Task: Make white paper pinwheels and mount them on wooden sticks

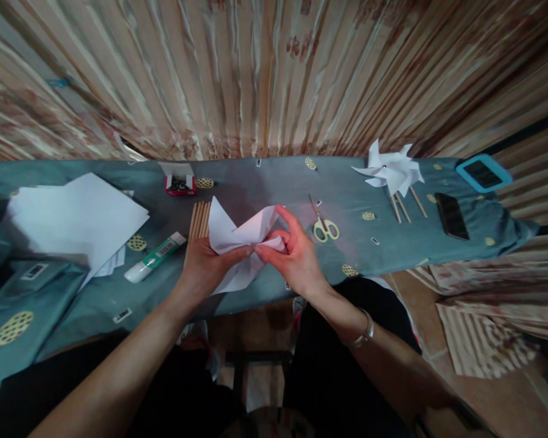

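Between my two hands is a white paper pinwheel, its corners partly folded in toward the middle. My left hand grips its near left side, with the thumb pressed at the centre. My right hand pinches the right side, its thumb meeting the left thumb at the middle and the index finger raised along a paper flap. Several wooden sticks lie just beyond my left hand. A glue stick rests to its left. Right of my right hand are scissors with pale yellow handles.
A stack of white paper lies at the left. A red box of small dark pieces stands open near the back edge. Finished white pinwheels on sticks, a black phone and a blue-framed device are at the right. Curtains hang behind.
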Demonstrator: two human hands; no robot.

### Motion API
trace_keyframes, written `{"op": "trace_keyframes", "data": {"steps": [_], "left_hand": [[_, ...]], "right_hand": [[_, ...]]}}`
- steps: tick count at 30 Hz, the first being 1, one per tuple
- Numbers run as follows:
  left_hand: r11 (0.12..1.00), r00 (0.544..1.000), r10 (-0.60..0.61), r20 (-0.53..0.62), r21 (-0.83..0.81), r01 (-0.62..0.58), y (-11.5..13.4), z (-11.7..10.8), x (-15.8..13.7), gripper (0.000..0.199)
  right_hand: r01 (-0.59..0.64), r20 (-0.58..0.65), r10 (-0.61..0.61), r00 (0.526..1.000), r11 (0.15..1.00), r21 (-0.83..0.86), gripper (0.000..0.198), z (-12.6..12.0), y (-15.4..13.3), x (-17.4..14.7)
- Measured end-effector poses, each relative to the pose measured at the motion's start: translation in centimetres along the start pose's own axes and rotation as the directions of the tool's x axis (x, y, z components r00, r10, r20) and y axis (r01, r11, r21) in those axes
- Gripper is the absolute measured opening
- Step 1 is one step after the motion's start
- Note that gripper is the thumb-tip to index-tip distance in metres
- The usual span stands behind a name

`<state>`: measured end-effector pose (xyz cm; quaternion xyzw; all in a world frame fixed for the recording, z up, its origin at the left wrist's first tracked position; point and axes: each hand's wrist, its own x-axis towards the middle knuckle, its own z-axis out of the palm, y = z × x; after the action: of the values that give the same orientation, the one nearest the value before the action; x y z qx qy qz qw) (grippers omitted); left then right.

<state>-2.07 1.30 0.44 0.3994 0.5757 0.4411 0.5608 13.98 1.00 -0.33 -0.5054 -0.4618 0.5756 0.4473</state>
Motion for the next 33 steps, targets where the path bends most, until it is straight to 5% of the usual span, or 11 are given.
{"op": "trace_keyframes", "data": {"steps": [10,33], "left_hand": [[0.998,1.0,0.005,-0.028,-0.065,-0.007,0.5,0.4,-0.2,0.018],[0.987,0.993,0.115,0.015,0.111,-0.116,-1.6,-0.4,0.4,0.021]], "right_hand": [[-0.016,-0.01,0.016,1.0,1.0,-0.005,0.093,0.2,0.0,0.1],[-0.029,-0.01,0.029,1.0,0.999,0.018,0.088,0.2,0.6,0.4]]}}
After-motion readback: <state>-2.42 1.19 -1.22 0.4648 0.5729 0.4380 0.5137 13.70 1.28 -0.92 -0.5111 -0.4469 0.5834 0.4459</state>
